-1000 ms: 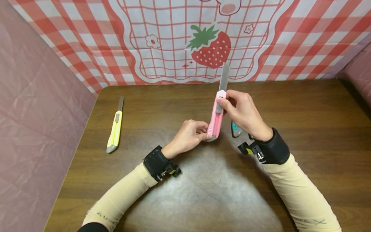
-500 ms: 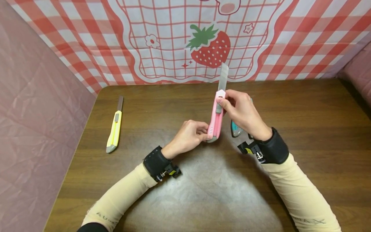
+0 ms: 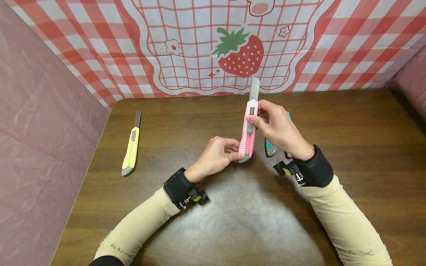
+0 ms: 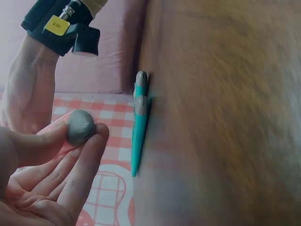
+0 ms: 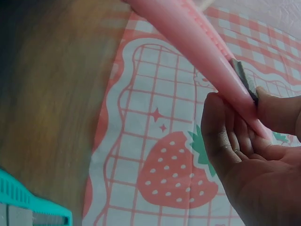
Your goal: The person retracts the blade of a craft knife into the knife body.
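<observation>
A pink utility knife is held above the table, blade pointing away. My left hand pinches its grey tail end between thumb and fingers. Near the front of the handle, my right hand grips the knife, thumb pressed on the grey slider. A stretch of the silver blade sticks out of the tip. Behind and below the right hand lie teal utility knives, largely hidden by it in the head view; the left wrist view shows two teal handles side by side.
A yellow utility knife lies at the left of the brown wooden table, its blade extended. Behind the table's far edge hangs a red-and-white checked cloth with a strawberry print. A pink cloth hangs on the left side.
The slider and my right thumb have moved down the handle towards the tail, and less blade sticks out. My left hand stays at the tail end.
</observation>
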The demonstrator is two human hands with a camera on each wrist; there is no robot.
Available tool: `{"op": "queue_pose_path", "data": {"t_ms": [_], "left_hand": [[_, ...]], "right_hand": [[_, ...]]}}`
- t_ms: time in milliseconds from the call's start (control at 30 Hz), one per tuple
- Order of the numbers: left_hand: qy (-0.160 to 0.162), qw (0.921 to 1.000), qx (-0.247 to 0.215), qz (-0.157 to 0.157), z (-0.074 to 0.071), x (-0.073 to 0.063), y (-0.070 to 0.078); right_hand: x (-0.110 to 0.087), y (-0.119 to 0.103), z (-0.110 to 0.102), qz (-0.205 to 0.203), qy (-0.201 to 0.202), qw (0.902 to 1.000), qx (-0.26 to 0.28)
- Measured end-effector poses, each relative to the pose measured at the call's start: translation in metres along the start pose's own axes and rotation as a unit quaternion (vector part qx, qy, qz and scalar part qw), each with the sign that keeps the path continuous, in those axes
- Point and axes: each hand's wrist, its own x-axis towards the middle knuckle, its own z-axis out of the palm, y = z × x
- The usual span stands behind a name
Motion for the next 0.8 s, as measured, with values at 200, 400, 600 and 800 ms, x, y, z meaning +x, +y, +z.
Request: {"op": "queue_pose_path", "data": {"t_ms": [200,400,600,800], "left_hand": [[-0.001,1.0000,0.001,-0.004,-0.0014,0.0002,0.0014],[0.016,0.9998,0.009,0.004,-0.0033,0.0022,0.0003],[0.036,0.9993,0.008,0.002,-0.0045,0.0028,-0.0027],[0.045,0.9989,0.003,-0.006,-0.0035,0.0030,-0.0022]], "right_hand": [[0.0001,-0.0002,0.0012,0.011,-0.010,0.9998,0.016],[0.0012,0.0028,0.0031,0.008,0.020,0.9991,0.036],[0.0023,0.0048,0.0040,0.039,-0.020,0.9986,0.029],[0.0026,0.0047,0.0058,0.064,-0.034,0.9969,0.031]]}}
